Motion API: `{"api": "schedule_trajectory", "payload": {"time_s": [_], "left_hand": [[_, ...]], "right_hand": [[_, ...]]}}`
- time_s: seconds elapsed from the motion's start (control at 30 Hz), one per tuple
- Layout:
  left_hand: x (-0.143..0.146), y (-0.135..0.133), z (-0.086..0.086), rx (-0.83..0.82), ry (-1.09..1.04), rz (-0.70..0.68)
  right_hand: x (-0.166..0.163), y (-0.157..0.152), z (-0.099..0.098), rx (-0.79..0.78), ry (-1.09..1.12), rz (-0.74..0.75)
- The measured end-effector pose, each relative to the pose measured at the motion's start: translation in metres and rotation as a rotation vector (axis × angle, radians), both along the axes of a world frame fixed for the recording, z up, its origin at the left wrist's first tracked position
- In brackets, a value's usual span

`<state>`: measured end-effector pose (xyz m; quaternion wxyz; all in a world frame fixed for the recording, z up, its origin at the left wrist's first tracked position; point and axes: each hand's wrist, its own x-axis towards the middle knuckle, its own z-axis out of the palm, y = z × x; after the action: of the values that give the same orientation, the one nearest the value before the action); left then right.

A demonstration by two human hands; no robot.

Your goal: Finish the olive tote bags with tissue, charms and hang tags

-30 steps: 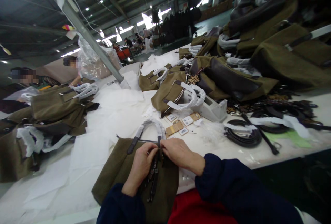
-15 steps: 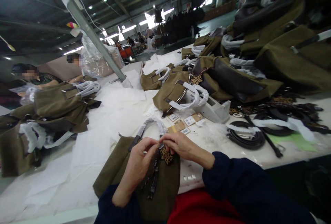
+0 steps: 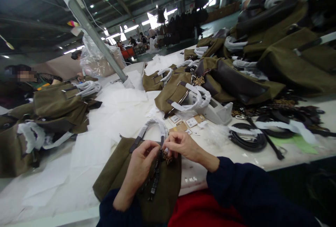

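An olive-green handbag [image 3: 115, 171] with dark trim lies in front of me, its wrapped handle [image 3: 154, 126] arching away from me. Over its front hangs a bag charm with a leopard-print piece [image 3: 167, 157] and a dark braided strap [image 3: 154, 181]. My left hand [image 3: 144, 157] pinches at the top of the charm, thumb against forefinger. Close beside it, my right hand [image 3: 181, 146] is closed in a pinch at the charm's upper end, just above the leopard-print piece. The small part between the fingertips is mostly hidden.
More olive bags [image 3: 63, 104] are piled at left and bags [image 3: 236, 76] at right. Beyond my hands are a grey tape dispenser [image 3: 217, 111], tags [image 3: 181, 127] and coiled black straps [image 3: 248, 137]. White sheets [image 3: 91, 150] cover the table; a metal post [image 3: 105, 52] rises behind. Co-workers sit at left.
My right hand has lifted slightly and its fingers have curled more. The leopard-print piece has turned and is less visible. My left hand stays nearly in place.
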<state>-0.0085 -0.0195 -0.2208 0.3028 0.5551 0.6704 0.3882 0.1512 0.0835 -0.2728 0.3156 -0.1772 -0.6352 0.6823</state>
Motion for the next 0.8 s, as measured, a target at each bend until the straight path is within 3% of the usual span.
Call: {"api": "schedule_trajectory", "payload": {"time_s": [0.1, 0.33, 0.47, 0.63, 0.8], "left_hand": [[0.000, 0.001, 0.001, 0.001, -0.009, -0.012], [-0.001, 0.003, 0.002, -0.023, -0.069, -0.020], [-0.002, 0.002, 0.001, -0.031, -0.059, -0.037], [-0.006, 0.000, -0.015, -0.094, 0.247, 0.046], [-0.011, -0.003, -0.035, -0.171, 0.437, 0.108]], "right_hand": [[-0.010, -0.004, -0.009, -0.202, 0.013, 0.140], [-0.010, -0.002, -0.014, -0.254, -0.049, 0.098], [-0.008, -0.001, -0.012, -0.249, -0.086, 0.165], [-0.008, 0.002, -0.008, -0.169, -0.196, 0.181], [-0.013, 0.006, -0.010, 0.107, -0.424, 0.163]]}}
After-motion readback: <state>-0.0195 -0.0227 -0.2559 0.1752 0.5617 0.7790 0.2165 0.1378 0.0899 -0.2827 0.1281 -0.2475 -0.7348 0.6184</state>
